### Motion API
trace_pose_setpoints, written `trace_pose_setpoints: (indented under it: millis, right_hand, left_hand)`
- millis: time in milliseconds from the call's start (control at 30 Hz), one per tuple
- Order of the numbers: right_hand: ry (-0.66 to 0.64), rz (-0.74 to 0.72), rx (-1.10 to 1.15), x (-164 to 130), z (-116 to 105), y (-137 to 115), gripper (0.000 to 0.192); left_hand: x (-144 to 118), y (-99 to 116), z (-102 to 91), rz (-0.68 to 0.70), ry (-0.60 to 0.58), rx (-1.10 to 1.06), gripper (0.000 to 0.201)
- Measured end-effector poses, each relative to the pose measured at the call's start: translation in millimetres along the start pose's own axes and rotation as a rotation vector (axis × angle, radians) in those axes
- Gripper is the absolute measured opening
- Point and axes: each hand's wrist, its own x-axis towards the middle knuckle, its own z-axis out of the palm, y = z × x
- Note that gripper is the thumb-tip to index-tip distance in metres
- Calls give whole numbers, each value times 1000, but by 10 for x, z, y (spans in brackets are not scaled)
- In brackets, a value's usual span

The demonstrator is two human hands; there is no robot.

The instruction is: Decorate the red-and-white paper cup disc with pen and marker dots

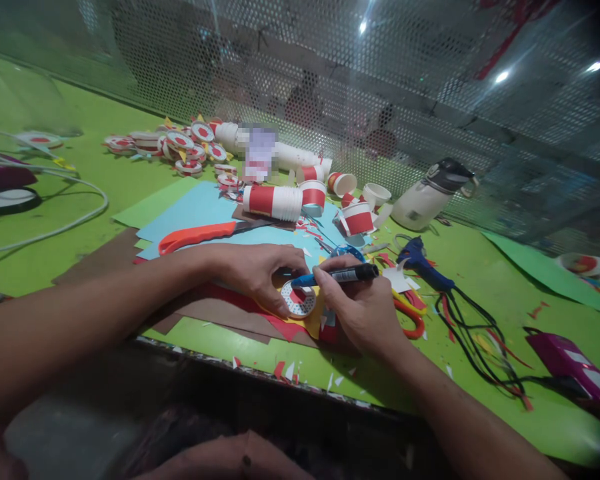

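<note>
My right hand (367, 310) is closed round a blue marker (337, 275), its tip over a small round white piece (305, 305) with a red centre and dark dots round its face. My left hand (265, 273) pinches that piece at its left edge, thumb below and fingers above. Under it lie yellow paper (314, 325) and red paper (237, 301) on brown board (200, 310). Orange-handled scissors (197, 235) rest beyond my left wrist. A second orange scissor handle (416, 325) shows beside my right hand.
Finished-looking red and white discs (180, 140) are heaped at the back left. Stacked paper cups (275, 202) lie behind light blue sheets (180, 207). At right are a blue glue gun (427, 267), tangled cords, a white bottle (425, 197) and a purple device (573, 363).
</note>
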Motion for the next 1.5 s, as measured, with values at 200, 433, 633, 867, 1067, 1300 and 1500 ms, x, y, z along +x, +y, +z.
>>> trace_pose_setpoints:
  millis: [200,433,633,867,1067,1300,1500]
  right_hand:
    - [4,-2,-11,-5,4,-13,14]
    - [19,15,22,-1,15,15,14]
    - [27,-80,-97,-9,21,52,18]
    - [44,-121,-129,-25,37,101,19]
    - [61,-133,-161,-25,39,83,21]
    - [93,-138,-117,-38,53,89,21]
    - [241,-43,19,-51,11,3,22]
  left_hand:
    - [2,-12,3,-22,-4,6,45]
    - [-2,-66,19,28,6,4,44]
    - [-6,-50,20,-11,4,0,46]
    - [-10,-54,31,-31,13,7,45]
    - [-8,-43,32,-42,21,-12,45]
    - [-4,-49,32,-22,15,4,46]
    - [-6,-49,29,-47,9,23,53]
